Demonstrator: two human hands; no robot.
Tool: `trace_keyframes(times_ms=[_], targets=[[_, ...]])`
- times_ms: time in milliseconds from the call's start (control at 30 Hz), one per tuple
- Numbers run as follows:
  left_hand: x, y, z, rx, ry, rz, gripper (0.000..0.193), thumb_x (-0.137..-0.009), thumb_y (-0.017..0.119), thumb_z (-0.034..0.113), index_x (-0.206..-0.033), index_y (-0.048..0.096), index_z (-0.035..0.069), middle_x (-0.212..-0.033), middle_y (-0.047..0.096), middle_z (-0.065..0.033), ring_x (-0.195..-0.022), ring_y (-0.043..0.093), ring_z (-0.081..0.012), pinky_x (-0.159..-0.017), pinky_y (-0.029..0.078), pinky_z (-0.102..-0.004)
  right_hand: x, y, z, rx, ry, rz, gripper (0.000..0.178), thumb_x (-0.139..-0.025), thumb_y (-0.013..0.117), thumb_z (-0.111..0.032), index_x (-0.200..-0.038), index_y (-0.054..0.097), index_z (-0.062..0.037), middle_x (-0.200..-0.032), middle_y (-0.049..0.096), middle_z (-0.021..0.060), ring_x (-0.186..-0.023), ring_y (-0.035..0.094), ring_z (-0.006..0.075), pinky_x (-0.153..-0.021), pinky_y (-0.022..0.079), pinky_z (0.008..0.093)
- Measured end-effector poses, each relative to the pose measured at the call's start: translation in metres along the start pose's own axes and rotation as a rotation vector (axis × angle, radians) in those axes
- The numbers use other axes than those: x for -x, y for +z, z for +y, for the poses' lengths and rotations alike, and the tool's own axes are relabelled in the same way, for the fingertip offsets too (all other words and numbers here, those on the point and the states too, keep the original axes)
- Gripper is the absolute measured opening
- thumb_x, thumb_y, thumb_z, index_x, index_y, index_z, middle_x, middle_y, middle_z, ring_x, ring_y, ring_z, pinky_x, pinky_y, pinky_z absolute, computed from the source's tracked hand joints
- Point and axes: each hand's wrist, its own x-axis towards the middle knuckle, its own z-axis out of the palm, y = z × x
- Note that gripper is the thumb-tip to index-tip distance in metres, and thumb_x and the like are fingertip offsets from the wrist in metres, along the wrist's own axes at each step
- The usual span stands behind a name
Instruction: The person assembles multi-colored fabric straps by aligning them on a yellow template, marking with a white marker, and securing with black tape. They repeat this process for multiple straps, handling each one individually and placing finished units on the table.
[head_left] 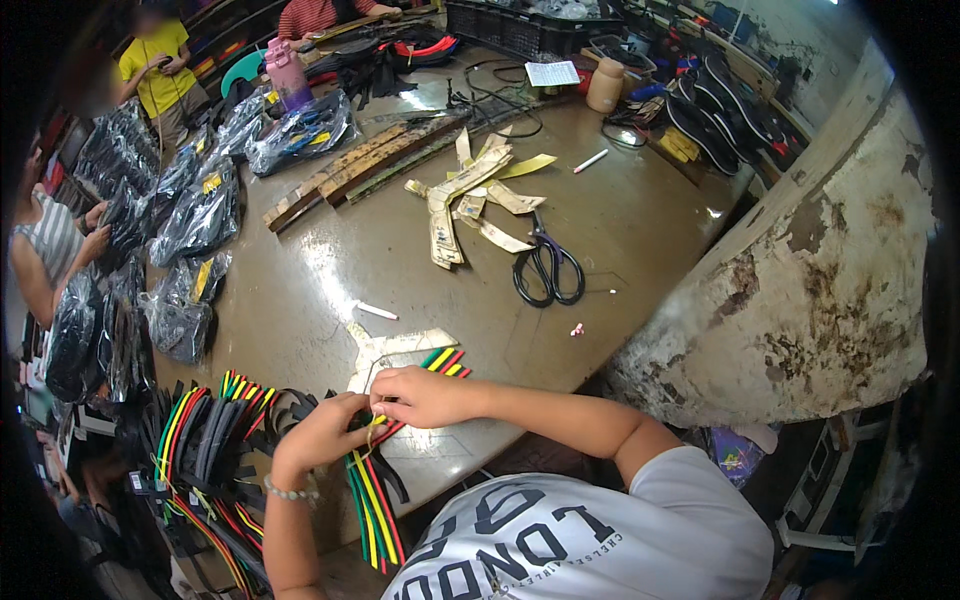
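My left hand point(328, 432) and my right hand point(425, 397) meet at the table's near edge, fingers closed together on a striped strap point(376, 515) in green, yellow, red and black. One end of it hangs over the edge; the other sticks out past my right hand. A thin yellowish strip dangles at my left fingertips, and the exact grip point is hidden by my fingers. Just beyond my hands lies a pale Y-shaped template point(405, 345). A white pen point(377, 311) rests behind it.
Black-handled scissors point(549, 272) lie near a pile of pale templates point(470, 200). Bagged black goods point(200, 205) line the left side. More striped straps point(190, 450) hang at the lower left. A stained, pale curved surface point(790, 270) stands at right. Other people work at far left.
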Motion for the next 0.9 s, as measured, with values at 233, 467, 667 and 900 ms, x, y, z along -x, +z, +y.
trace_keyframes(times_ms=[233, 467, 667, 900], targets=[[0.008, -0.012, 0.020, -0.407, 0.009, -0.081, 0.032, -0.086, 0.068, 0.027, -0.096, 0.068, -0.003, -0.092, 0.067, -0.0191, -0.086, 0.061, -0.0353, -0.079, 0.050, -0.0419, -0.002, 0.013, 0.009, -0.102, 0.198, 0.075, 0.018, -0.095, 0.057, -0.017, -0.093, 0.061, 0.0002, -0.073, 0.065, 0.0166, -0.066, 0.065, 0.0287, -0.062, 0.049, 0.0413], [0.025, 0.017, 0.045, -0.607, 0.138, 0.107, 0.038, -0.079, 0.074, 0.027, -0.096, 0.063, -0.005, -0.093, 0.061, -0.0173, -0.089, 0.055, -0.0324, -0.082, 0.047, -0.0390, -0.017, -0.004, -0.005, 0.109, 0.199, -0.167, 0.019, -0.094, 0.057, -0.018, -0.095, 0.063, -0.0002, -0.081, 0.067, 0.0190, -0.074, 0.065, 0.0346, -0.065, 0.050, 0.0435], [0.060, -0.025, 0.068, -0.342, 0.131, 0.293, 0.039, -0.076, 0.080, 0.022, -0.097, 0.057, -0.002, -0.091, 0.052, -0.0158, -0.088, 0.049, -0.0329, -0.080, 0.043, -0.0398, -0.038, -0.024, 0.017, -0.473, 0.142, -0.512, 0.025, -0.099, 0.058, -0.029, -0.110, 0.063, -0.0073, -0.073, 0.056, -0.0032, -0.057, 0.047, 0.0030, -0.049, 0.038, 0.0178], [0.023, -0.039, 0.012, -0.456, 0.019, 0.218, 0.027, -0.086, 0.069, 0.017, -0.101, 0.060, -0.003, -0.100, 0.056, -0.0187, -0.097, 0.050, -0.0367, -0.087, 0.043, -0.0418, -0.013, 0.047, -0.024, -0.237, 0.249, -0.220, 0.017, -0.097, 0.053, -0.020, -0.100, 0.056, -0.0034, -0.075, 0.057, 0.0047, -0.061, 0.056, 0.0166, -0.055, 0.048, 0.0302]])
